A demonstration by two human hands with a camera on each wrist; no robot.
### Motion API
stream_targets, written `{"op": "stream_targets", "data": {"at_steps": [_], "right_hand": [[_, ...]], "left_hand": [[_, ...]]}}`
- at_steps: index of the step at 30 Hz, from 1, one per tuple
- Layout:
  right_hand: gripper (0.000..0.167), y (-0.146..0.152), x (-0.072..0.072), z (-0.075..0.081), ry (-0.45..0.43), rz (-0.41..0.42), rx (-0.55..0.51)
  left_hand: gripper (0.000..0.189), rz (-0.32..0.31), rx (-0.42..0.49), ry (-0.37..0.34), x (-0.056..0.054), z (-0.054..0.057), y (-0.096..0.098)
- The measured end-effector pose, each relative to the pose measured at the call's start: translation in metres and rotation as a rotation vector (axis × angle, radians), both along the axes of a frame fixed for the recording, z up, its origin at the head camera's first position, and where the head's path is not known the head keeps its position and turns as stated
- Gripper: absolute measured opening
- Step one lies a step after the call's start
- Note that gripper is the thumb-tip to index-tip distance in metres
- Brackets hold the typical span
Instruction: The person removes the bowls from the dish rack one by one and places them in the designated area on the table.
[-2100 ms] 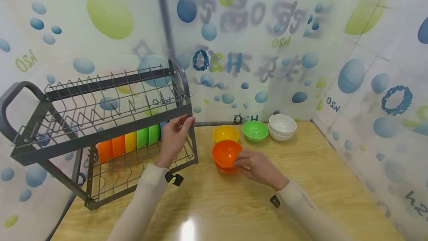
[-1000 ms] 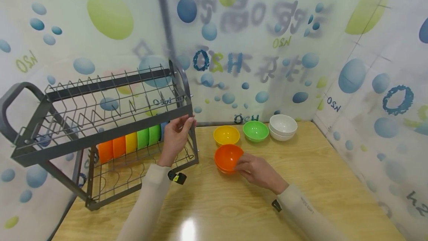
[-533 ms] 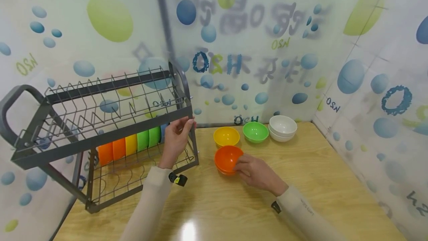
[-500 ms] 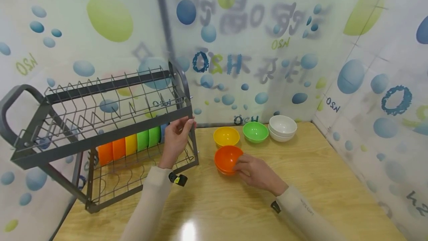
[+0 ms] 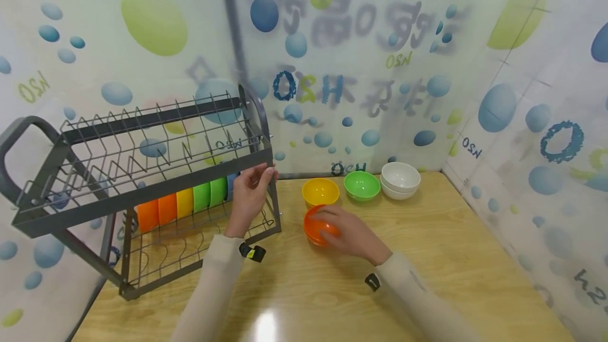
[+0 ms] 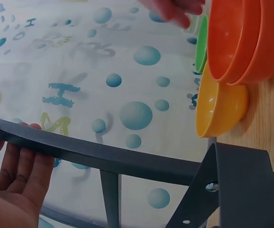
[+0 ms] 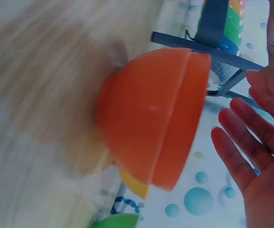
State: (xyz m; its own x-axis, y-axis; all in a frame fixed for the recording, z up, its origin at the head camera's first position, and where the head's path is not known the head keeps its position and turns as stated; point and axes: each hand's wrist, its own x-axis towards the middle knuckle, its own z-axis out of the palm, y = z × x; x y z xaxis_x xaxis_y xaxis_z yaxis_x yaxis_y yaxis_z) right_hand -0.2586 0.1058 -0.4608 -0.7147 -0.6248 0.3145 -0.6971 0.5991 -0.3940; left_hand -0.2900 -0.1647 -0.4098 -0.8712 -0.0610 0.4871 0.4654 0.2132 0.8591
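My left hand (image 5: pixel 249 199) grips the grey metal dish rack (image 5: pixel 142 195) at its right end. In the left wrist view its fingers and thumb wrap round a dark bar (image 6: pixel 99 154). Two nested orange bowls (image 5: pixel 311 228) stand on the wooden table, right of the rack. Over their opening hovers my right hand (image 5: pixel 351 234), hiding part of them in the head view. Its fingers (image 7: pixel 241 152) are spread and apart from the bowls' rim in the right wrist view, with nothing held.
Behind the orange bowls are a yellow bowl (image 5: pixel 320 192), a green bowl (image 5: pixel 362 186) and stacked white bowls (image 5: pixel 400 178). On the rack's lower tier, several coloured dishes (image 5: pixel 185 203) stand on edge. A patterned wall (image 5: pixel 356 94) closes off the table's back.
Earlier the right hand pinched the upper orange bowl's rim and lowered it. Now that hand has let go and shifted left over the bowls. The left hand stays on the rack.
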Motion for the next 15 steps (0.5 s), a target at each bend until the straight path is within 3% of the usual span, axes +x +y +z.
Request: {"op": "stream_targets", "data": {"at_steps": [5,15], "right_hand": [[0.043,-0.012,-0.006,0.01,-0.026,0.001,-0.081],[0.046,-0.038,-0.02,0.031,-0.044,0.018,-0.203]], "left_hand": [[0.034,0.013,-0.017,-0.013,0.001,0.003,0.001],[0.047,0.042,-0.147,-0.04,0.004,0.01,-0.006]]}}
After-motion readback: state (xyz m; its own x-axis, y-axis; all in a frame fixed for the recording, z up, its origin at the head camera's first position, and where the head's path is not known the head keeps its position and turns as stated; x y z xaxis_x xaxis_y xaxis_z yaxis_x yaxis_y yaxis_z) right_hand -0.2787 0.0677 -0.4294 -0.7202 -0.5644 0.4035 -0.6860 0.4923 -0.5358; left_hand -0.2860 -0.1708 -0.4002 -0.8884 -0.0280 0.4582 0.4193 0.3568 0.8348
